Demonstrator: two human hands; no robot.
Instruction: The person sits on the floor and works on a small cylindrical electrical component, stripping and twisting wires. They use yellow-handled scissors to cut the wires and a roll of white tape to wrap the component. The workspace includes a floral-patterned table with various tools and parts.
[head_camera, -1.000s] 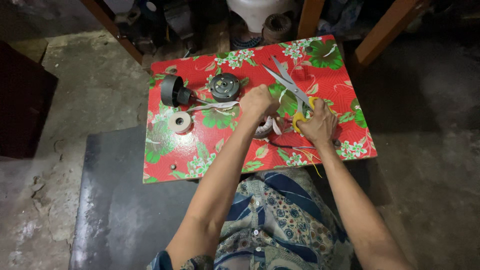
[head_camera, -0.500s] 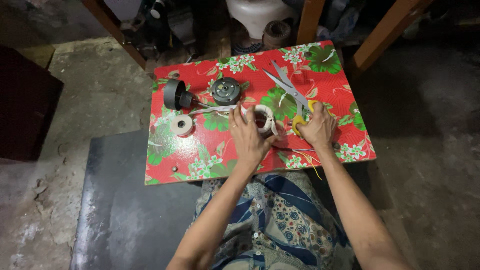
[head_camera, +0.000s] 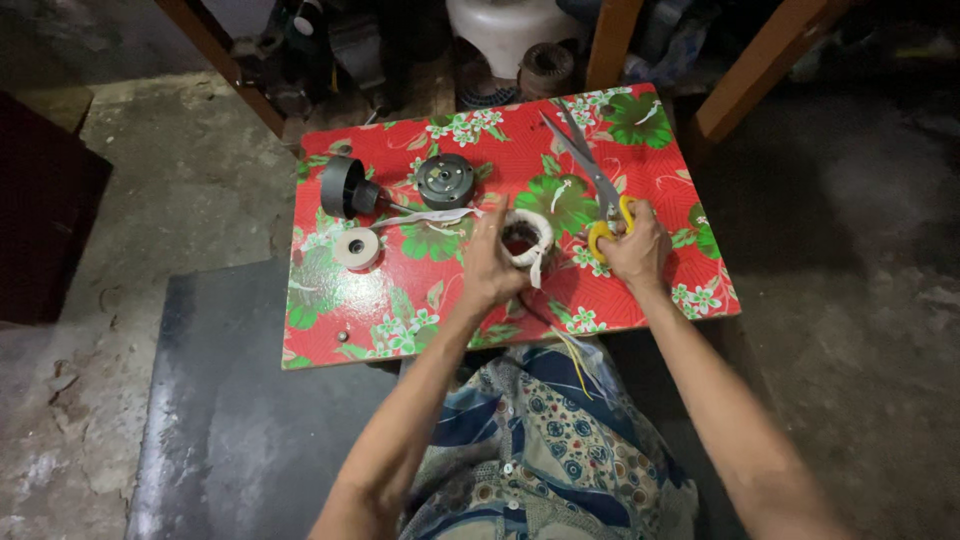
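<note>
Work centres on a small ring-shaped coil wrapped in white cloth tape, which sits on the red floral oilcloth-covered surface near the middle of the frame. The left hand is cupped against the coil's left side, fingers curled loosely onto it, so its grip is partly closed around the coil. A loose tail of tape hangs from the coil's lower right edge, and a long white strip runs leftward from it to a small white tape roll at centre left. The right hand is closed around the yellow handles of long steel scissors, whose blades lie open and point toward the top of the frame, clear of the tape. Judging by this, the wrapping looks largely done, while the strip remains uncut. A black cylindrical cap and a dark round motor part lie untouched in the upper left.
</note>
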